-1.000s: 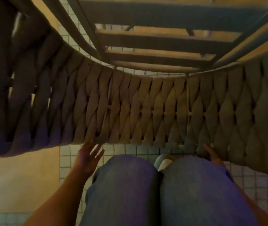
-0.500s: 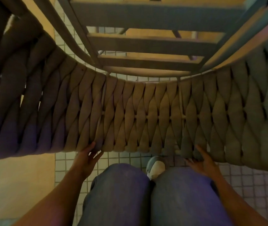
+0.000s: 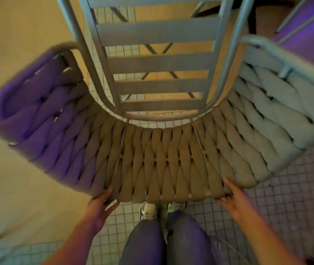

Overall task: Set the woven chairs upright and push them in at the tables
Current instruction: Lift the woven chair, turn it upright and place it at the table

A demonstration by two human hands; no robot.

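Note:
A woven chair point(image 3: 163, 161) fills the view, seen from above and behind: a curved backrest of thick woven straps wraps around a slatted metal seat point(image 3: 158, 62). My left hand point(image 3: 99, 207) holds the lower rim of the backrest left of centre, thumb on the weave and fingers under the edge. On the same rim right of centre sits my right hand point(image 3: 234, 199), thumb on top, fingers curled beneath. The chair stands in front of my legs.
A small-tiled floor point(image 3: 286, 217) runs under the chair and my shoes point(image 3: 148, 210). A pale smooth surface point(image 3: 18, 188) lies to the left. Crossed table legs point(image 3: 158, 52) show through the seat slats, and a purple-lit surface point(image 3: 309, 35) is at upper right.
The chair has moved away from me and more of it is in view, both arm ends included. My hands went from touching the lower rim to gripping it.

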